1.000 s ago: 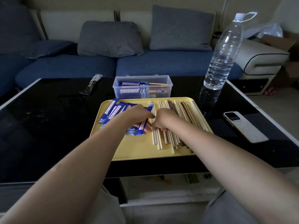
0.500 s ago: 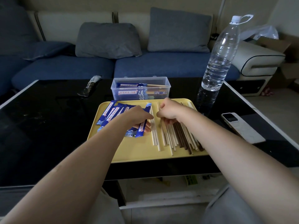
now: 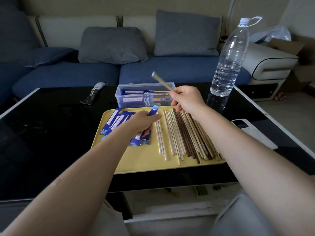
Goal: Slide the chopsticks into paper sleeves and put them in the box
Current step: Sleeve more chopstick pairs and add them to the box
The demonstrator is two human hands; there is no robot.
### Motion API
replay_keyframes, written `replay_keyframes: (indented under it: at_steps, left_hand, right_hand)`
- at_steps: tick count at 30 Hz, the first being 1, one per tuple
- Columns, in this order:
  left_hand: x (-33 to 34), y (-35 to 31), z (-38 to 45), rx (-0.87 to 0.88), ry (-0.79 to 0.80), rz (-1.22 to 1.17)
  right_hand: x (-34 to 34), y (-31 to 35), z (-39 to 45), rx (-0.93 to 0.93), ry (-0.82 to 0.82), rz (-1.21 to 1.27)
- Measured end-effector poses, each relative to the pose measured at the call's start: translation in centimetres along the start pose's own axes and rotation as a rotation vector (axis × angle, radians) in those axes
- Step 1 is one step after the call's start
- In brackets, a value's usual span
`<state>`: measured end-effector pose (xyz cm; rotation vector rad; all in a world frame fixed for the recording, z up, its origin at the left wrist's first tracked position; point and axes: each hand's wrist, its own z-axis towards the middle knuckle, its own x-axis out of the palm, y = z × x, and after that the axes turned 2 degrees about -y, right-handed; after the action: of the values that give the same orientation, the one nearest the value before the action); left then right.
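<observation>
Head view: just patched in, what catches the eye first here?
The right hand holds a chopstick raised above the clear box. Below it, a yellow tray carries loose chopsticks on its right side and blue paper sleeves on its left, where the left hand rests. A tall water bottle stands at the right.

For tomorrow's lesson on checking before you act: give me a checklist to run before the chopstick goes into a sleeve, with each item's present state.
1. Chopstick held: ok. The right hand pinches a chopstick, lifted over the tray.
2. A pair held: cannot tell; the raised stick is blurred.
3. Sleeve held: cannot tell. The left hand lies on the sleeves; its fingertips touch one, grip hidden.
4. Sleeve mouth open towards the chopstick: cannot tell.
5. Box open and in reach: ok; no lid on it, sleeved pairs already inside.
6. More loose chopsticks left: ok.
</observation>
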<state>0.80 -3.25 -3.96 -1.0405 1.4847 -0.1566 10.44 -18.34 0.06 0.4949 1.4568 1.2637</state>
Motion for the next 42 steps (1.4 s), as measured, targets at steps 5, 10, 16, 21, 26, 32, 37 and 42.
replay_keyframes:
  at_steps: [5,10,16,21,26,32,37,42]
  left_hand:
    - [0.1,0.2,0.1,0.081,0.047,-0.02]
    - [0.0,-0.3,-0.5,0.094,0.168,-0.091]
    - [-0.4,-0.6,-1.0,0.041,0.287,-0.258]
    - [-0.6,-0.7,-1.4,0.047,0.306,-0.248]
    - [-0.4,-1.2,-1.9,0.019,0.247,-0.33]
    - [-0.5,-1.2,-1.5,-0.028,0.183,-0.497]
    - [-0.9,-1.4,-2.2,-0.085,0.129,-0.5]
    - [-1.2,-1.7,-2.4,-0.126,0.084,-0.424]
  right_hand:
    - [-0.1,-0.2,1.6,-0.009,-0.246,0.106]
    - [-0.8,-0.4,2.0,0.164,-0.367,0.309]
    - [-0.9,-0.8,2.2,0.252,-0.397,0.428]
    - [-0.9,-0.8,2.2,0.248,-0.406,0.395]
    - [0.0,-0.9,1.5,0.323,-0.163,0.476]
    - [0.8,-0.5,-0.2,0.395,0.355,0.349]
    - [1.2,-0.4,0.1,0.424,0.145,0.397]
    - [1.4,-1.0,0.3,0.44,-0.037,0.34]
